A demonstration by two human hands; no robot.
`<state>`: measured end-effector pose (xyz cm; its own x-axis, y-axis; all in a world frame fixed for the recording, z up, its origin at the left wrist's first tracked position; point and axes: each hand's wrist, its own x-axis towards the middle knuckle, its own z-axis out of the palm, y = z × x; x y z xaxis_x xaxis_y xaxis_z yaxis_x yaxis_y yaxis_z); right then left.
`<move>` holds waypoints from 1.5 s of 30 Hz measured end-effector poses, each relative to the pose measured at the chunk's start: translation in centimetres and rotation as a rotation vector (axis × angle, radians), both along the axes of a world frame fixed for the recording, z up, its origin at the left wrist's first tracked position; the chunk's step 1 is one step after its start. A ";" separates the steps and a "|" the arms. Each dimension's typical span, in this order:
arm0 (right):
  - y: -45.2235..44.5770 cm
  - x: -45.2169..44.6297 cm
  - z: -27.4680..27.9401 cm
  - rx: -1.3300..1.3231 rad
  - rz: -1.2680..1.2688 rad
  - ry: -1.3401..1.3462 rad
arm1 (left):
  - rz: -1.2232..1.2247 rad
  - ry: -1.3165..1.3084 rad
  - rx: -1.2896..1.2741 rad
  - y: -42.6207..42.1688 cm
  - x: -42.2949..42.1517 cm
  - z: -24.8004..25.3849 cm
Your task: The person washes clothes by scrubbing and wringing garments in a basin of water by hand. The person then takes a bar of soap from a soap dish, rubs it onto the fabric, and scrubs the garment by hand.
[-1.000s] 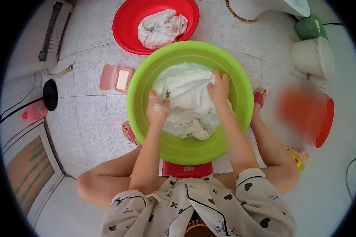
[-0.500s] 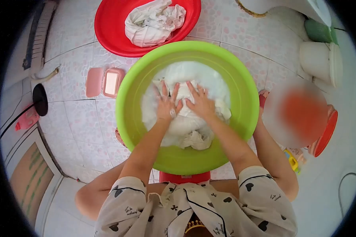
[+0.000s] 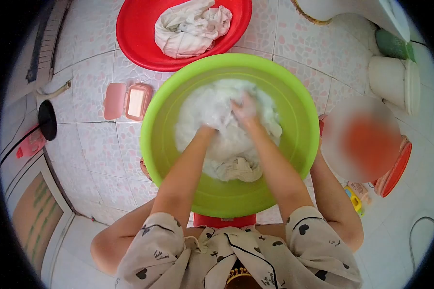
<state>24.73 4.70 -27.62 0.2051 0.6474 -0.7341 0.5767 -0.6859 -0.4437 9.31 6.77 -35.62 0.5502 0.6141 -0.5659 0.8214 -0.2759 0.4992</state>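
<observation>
Left hand [image 3: 210, 124] and right hand [image 3: 246, 111] are both down in the white cloth [image 3: 230, 138] and the sudsy water [image 3: 190, 130] of the green basin [image 3: 298, 135], directly in front of us. Our left hand is sunk to the wrist, so we cannot tell whether it is clenched or loose. Our right hand shows more, blurred, touching the cloth with its thumb towards the left; whether it grasps a fold we cannot tell. The white cloth fills the middle of the basin in a broad, rumpled mass. Its bunched part nearest us has its long axis running side to side, while the rest spreads away from us under the suds; which way the whole points, or how many pieces make it up, we cannot say.

Counting, we have two basins: the green one and one red basin [image 3: 136, 31] just beyond it, holding one crumpled heap of pale cloth [image 3: 182, 36]. On our left we count one open pink soap box [image 3: 115, 102] with one bar of soap [image 3: 135, 103], its long axis pointing away from us. Farther left is one pink bottle [image 3: 32, 143]; on our right, one white bucket [image 3: 388, 82]
</observation>
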 end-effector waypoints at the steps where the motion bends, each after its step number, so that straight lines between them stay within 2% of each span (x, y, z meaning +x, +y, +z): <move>1: -1.4 -0.3 1.0 0.326 -0.059 0.027 | 0.203 -0.198 -0.059 0.3 0.0 1.2; 2: -2.7 -0.5 2.1 0.649 -0.117 0.054 | 0.594 -0.559 -0.266 0.8 -1.2 2.5; 3: -3.5 -0.4 3.7 0.644 -0.071 0.136 | 0.987 -0.916 -0.479 1.2 -2.1 5.7; 4: -3.8 0.0 5.8 0.641 -0.024 0.217 | 1.154 -0.997 -0.711 0.7 -2.7 8.7; 5: -4.2 0.5 7.2 0.641 0.025 0.294 | 1.113 -0.980 -0.693 0.3 -3.3 10.0; 8: -6.5 2.2 8.2 0.694 0.219 0.099 | 1.039 -0.903 -0.620 -1.1 -4.9 12.7; 11: -8.7 3.7 7.8 0.717 0.141 -0.081 | 0.727 -0.623 -0.258 -3.2 -6.1 14.7; 14: -10.8 2.2 5.4 0.815 0.028 -0.323 | 0.483 -0.375 0.349 -6.6 -4.7 15.4; 17: -10.4 0.2 7.1 0.833 0.179 -0.409 | 0.260 -0.281 0.547 -9.3 -3.6 15.2; 20: -10.6 -0.2 5.6 0.717 0.405 -0.434 | 0.105 -0.131 0.550 -10.1 -3.7 13.1; 23: -10.4 0.3 1.6 0.735 0.443 -0.493 | -0.004 -0.081 0.593 -9.1 -3.8 10.5; 24: -9.5 0.4 1.4 0.617 0.455 -0.469 | -0.037 -0.074 0.608 -8.3 -3.9 9.9; 26: -8.0 1.0 1.0 0.377 0.476 -0.421 | -0.054 0.011 0.483 -7.1 -3.7 8.8; 27: -7.8 1.4 -0.7 0.405 0.431 -0.334 | -0.065 0.051 0.417 -6.4 -3.6 8.2; 29: -8.1 2.2 -4.8 0.464 0.339 -0.167 | 0.064 -0.147 0.186 -4.9 -3.9 4.4; 30: -7.7 2.2 -4.4 0.327 0.356 -0.189 | 0.129 -0.244 0.069 -4.3 -3.9 2.8; 32: -5.8 2.1 -1.9 0.056 0.388 -0.233 | -0.011 -0.086 0.174 -2.1 -2.2 3.3; 33: -4.9 2.5 -1.6 0.097 0.331 -0.144 | -0.081 -0.006 0.228 -1.0 -1.5 4.3; 35: -2.8 3.6 -1.7 0.182 0.213 0.031 | 0.069 -0.158 0.089 1.7 -0.4 7.8; 36: -2.5 3.8 -2.3 0.228 0.191 -0.021 | 0.143 -0.234 0.018 2.5 0.0 8.6; 39: -2.4 3.3 -5.8 0.373 0.125 -0.175 | 0.036 0.006 0.228 2.2 0.0 4.3; 41: -2.5 2.2 -6.6 0.473 0.077 -0.275 | 0.486 -0.237 -0.120 3.0 -0.1 4.4; 44: -2.4 -0.4 -1.4 0.239 -0.108 -0.062 | 1.138 -0.612 -0.667 3.9 -0.7 4.9; 45: -2.5 -0.7 1.0 0.249 -0.103 0.037 | 1.348 -0.737 -0.856 4.3 -1.2 5.1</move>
<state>24.03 2.15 -26.58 0.2551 0.7860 -0.5631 0.4898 -0.6072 -0.6256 8.15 11.04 -30.50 0.2215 0.5064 -0.8334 -0.2084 0.8594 0.4668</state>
